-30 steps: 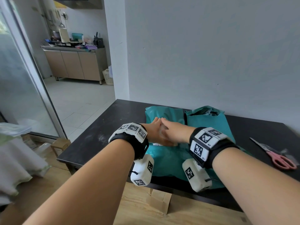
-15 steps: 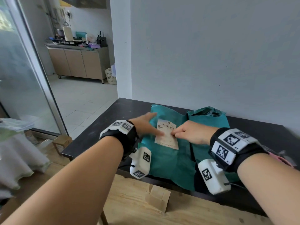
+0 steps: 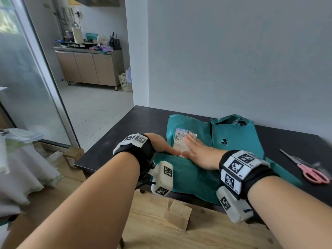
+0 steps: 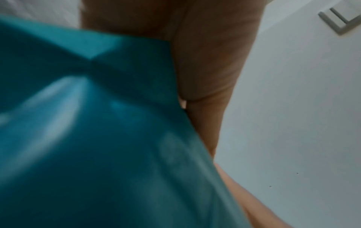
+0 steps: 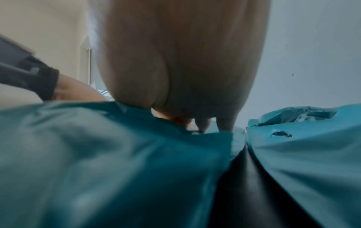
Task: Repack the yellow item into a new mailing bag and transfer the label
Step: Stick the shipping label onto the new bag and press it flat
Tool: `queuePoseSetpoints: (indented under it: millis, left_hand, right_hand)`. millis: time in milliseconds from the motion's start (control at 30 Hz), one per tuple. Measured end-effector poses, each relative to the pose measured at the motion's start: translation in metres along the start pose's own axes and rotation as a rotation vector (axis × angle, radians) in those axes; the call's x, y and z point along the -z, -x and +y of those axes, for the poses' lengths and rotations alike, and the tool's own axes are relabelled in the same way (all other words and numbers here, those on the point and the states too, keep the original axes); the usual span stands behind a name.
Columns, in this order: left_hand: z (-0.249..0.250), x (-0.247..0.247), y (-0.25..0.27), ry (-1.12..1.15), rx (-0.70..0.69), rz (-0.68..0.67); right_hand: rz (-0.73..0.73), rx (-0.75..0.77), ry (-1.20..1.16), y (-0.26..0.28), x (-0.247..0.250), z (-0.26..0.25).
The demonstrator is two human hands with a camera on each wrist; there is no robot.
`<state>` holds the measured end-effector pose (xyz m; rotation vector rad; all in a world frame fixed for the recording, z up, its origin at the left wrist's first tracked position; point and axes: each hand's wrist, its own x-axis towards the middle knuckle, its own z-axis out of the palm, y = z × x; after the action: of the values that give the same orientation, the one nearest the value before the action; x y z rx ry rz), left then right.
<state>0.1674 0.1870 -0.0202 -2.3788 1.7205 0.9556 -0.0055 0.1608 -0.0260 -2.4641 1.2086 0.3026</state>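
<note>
A: Grip first. Right hand (image 3: 201, 155) lies flat, fingers straight and together, palm down on the label (image 3: 181, 141); it clasps nothing. From the right wrist view, the palm (image 5: 181, 61) fills the top and the fingertips (image 5: 224, 123) meet the teal film.

B: Left hand (image 3: 161, 143)?

A: Flat too, as far as the head view shows. Fingers stretch toward the near-left corner of the label and touch there. No curl, nothing pinched. The left wrist view is blurred: palm (image 4: 205, 61) against teal plastic, little more.

B: Label position?

A: White, printed with barcodes, lying on the upper middle of the new mailing bag (image 3: 186, 175). Far edge free, near part under both hands. Whether it is fully stuck down, cannot tell.

B: And the bags. I count 2.

A: 2 teal bags side by side on the dark bench (image 3: 115, 141). The left one, smooth and flat, carries the label and hangs a little over the near bench edge. The right one, the old mailing bag (image 3: 237, 139), is torn open at its far end, with a small ragged hole in its face. A narrow strip of bench shows between them in the right wrist view.

B: Yellow item?

A: Not visible in any view. Cannot say which bag holds it.

B: Anything else on the bench?

A: Pink-handled scissors (image 3: 309, 169) at the right, well apart from both hands, blades pointing away to the left.
</note>
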Motion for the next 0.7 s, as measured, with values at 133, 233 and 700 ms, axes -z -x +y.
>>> queuePoseSetpoints:
  millis: [133, 233, 700]
  left_hand:
    - [-0.004, 0.004, 0.004, 0.23, -0.026, -0.116]
    - [-0.004, 0.006, 0.003, 0.425, 0.009, -0.171]
    - [-0.007, 0.001, -0.007, 0.4, 0.007, 0.139]
  right_hand:
    - [-0.018, -0.016, -0.025, -0.002, -0.001, -0.002]
    - [-0.004, -0.014, -0.036, -0.004, -0.004, 0.001]
    - [0.012, -0.026, -0.037, -0.005, -0.002, 0.002]
